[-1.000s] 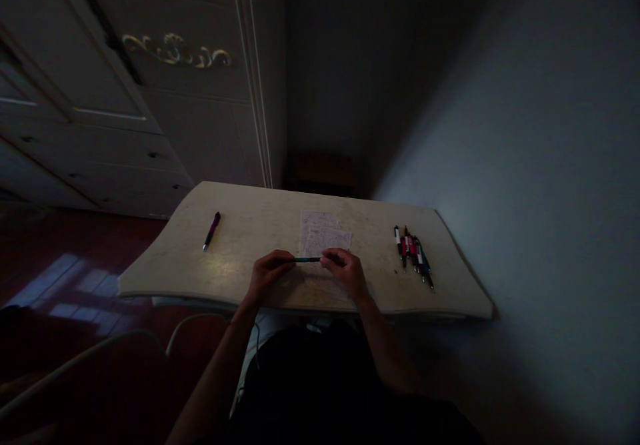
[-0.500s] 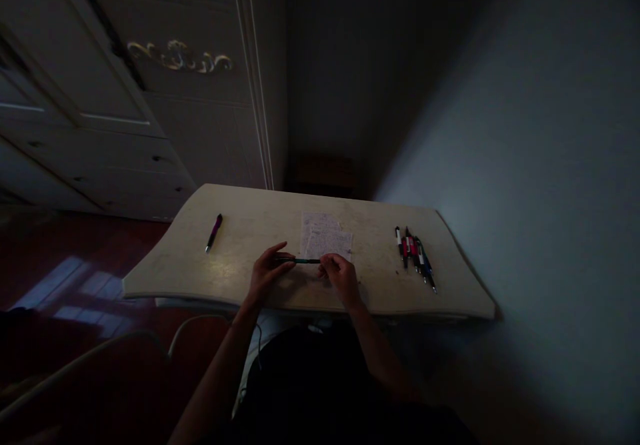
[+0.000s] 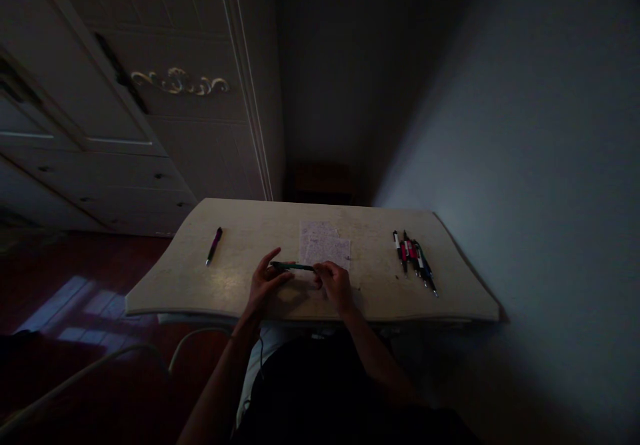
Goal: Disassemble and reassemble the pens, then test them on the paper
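Observation:
A dark green pen [image 3: 299,267] is held level above the near middle of the table. My right hand [image 3: 336,286] is closed, pinching its right end between thumb and fingers. My left hand [image 3: 261,285] is open around the other end, index finger lifted and thumb spread below; whether it touches the pen is hard to tell in the dim light. Just beyond the pen lie two overlapping sheets of paper [image 3: 327,248] covered in small writing or print.
On the white table [image 3: 250,225], a purple and black pen [image 3: 215,245] lies at the left. Several pens [image 3: 414,258] form a bunch at the right. A pale wall [image 3: 550,165] borders the right side, and a cabinet [image 3: 200,145] stands behind at the left.
My left index finger has lifted away from the pen, and the left fingers have spread. The pen has tilted slightly, still in my right hand. The camera view has shifted a little.

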The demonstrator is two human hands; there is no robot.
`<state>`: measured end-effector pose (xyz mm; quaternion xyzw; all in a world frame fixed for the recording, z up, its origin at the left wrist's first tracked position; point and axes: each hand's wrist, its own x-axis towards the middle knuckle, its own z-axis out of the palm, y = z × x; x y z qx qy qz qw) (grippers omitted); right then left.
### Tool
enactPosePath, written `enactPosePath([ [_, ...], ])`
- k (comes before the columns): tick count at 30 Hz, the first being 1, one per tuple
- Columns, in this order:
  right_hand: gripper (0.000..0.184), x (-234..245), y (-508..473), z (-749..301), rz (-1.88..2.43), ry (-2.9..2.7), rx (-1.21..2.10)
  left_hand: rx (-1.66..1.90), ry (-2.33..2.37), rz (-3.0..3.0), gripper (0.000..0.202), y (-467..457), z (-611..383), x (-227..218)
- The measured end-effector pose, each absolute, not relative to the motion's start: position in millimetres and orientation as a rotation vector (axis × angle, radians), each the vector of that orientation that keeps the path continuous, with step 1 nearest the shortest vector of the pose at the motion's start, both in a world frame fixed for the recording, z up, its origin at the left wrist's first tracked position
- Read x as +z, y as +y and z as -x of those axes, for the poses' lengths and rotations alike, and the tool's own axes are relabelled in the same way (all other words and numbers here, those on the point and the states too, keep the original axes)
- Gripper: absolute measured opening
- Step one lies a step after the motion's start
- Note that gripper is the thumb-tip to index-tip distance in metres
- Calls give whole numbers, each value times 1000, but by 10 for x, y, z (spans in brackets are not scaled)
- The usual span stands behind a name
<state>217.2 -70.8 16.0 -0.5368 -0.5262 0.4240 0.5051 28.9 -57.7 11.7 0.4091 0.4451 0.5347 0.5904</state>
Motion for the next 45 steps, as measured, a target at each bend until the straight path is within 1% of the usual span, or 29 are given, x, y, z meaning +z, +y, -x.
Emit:
enactPosePath([
  [2,42,159,-683,-2142,1244,-1259,1030,1249,996,-957,81,-562,-283,83],
  [7,32,128,-646,-2089,1181,-1183,1060,1395,885,-957,52,-512,-281,-31],
  [13,29,48,-592,-2122,1184,-1155,1042,1415,994,-940,40,-506,-311,-6],
  [18,29,2,-593,-2173,1219,-1198,1036,1367,980,-878,40,-534,-296,35],
  [24,25,-26,-621,-2234,1215,-1326,842,1299,969,-862,37,-535,-253,-13],
  [29,28,-25,-608,-2252,1181,-1404,787,1323,957,-897,36,-487,-257,-66],
  [34,34,-25,-605,-2282,1142,-1391,807,1261,1080,-1021,43,-500,-262,-13],
  [40,44,-92,-593,-2278,1245,-1289,872,1233,1066,-1081,52,-488,-236,-39],
  [42,44,-121,-585,-2273,1235,-1290,905,1237,1037,-1068,54,-477,-234,-41],
  [45,37,-154,-578,-2272,1177,-1301,903,1235,1004,-1080,59,-475,-248,-11],
])
